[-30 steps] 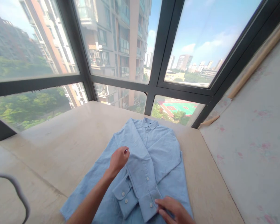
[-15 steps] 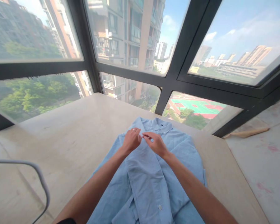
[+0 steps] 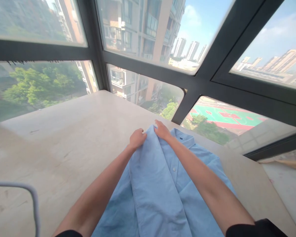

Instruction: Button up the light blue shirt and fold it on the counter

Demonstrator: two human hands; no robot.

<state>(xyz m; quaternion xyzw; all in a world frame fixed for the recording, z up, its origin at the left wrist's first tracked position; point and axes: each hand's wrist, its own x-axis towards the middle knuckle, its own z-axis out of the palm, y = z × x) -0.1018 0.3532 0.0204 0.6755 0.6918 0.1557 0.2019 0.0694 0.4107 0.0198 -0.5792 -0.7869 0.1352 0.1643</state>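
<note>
A light blue button-up shirt [image 3: 158, 184] lies on the pale stone sill, collar away from me, with one sleeve laid lengthwise over its front. My left hand [image 3: 137, 138] grips the folded shoulder edge at the left, thumb on top of the cloth. Close beside it, my right hand [image 3: 162, 130] pinches the same shoulder fold, left of the collar [image 3: 185, 138]. Between the two hands the cloth rises to a small peak. A white button [image 3: 174, 169] shows on the placket. The lower shirt runs out of view at the bottom.
Dark window frames [image 3: 143, 70] border the pale sill [image 3: 71, 141] at the back, with buildings and a sports court outside. A grey cable [image 3: 34, 200] curves at the lower left. Something brown [image 3: 286, 163] lies by the right edge.
Both hands, which hovered close together over the shirt, now grip its left shoulder. The right hand has moved farther away from me. The view has turned slightly.
</note>
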